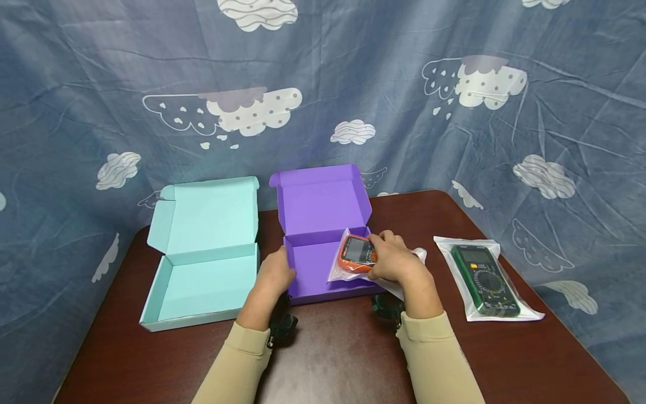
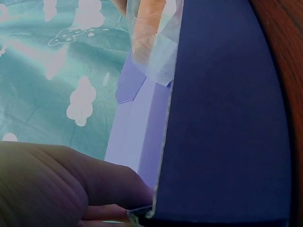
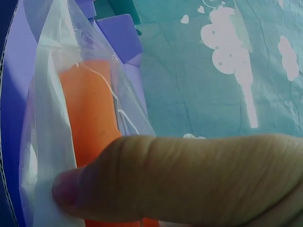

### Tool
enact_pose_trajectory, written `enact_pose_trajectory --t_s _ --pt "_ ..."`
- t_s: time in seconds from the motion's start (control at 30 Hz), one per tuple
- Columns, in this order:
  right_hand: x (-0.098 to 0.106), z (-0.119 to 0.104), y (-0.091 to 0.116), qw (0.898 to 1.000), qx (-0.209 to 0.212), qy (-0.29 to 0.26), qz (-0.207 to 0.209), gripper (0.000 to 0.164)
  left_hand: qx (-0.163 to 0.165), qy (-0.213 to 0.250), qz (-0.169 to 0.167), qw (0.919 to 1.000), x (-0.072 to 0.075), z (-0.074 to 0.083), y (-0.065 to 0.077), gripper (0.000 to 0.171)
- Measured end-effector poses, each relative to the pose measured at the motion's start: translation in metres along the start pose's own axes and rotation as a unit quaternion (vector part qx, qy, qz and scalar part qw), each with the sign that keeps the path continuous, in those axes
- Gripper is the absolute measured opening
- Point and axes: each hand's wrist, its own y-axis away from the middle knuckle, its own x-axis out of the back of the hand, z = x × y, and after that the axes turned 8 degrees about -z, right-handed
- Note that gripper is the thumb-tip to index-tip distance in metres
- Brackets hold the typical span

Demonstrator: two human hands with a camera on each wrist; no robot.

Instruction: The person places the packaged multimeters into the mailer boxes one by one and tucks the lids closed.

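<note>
My right hand (image 1: 396,258) grips an orange multimeter (image 1: 357,252) sealed in a clear plastic bag (image 1: 339,274), held over the right part of the open purple box (image 1: 313,275). In the right wrist view the thumb (image 3: 104,184) presses on the bag across the orange casing (image 3: 90,109). At the box's left wall, my left hand (image 1: 275,275) pinches the edge; the left wrist view shows the thumb (image 2: 118,184) at the wall's corner. The fingers on the wall's far side are mostly hidden.
An open mint-green box (image 1: 212,280) stands to the left of the purple one. On the right lies a green multimeter (image 1: 485,280) in a clear bag, near the edge of the brown table (image 1: 323,359). A blue cloud-print curtain (image 1: 323,101) hangs behind.
</note>
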Motion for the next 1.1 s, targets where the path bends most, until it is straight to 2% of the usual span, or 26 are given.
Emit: enact_pose_trajectory --t_s 0.3,0.73,1.1 --pt "0.001 0.006 -0.002 0.999 0.023 0.039 0.026 0.096 -0.003 -0.005 0.004 1.0 0.002 0.0 0.0 0.054" --pt "-0.005 0.0 -0.008 0.994 0.075 0.014 0.072 0.092 -0.002 -0.001 0.001 1.0 0.001 0.001 0.0 0.052" --pt "-0.012 -0.008 -0.013 0.99 0.095 0.065 0.086 0.092 0.003 0.004 0.001 1.0 0.0 0.002 0.001 0.053"
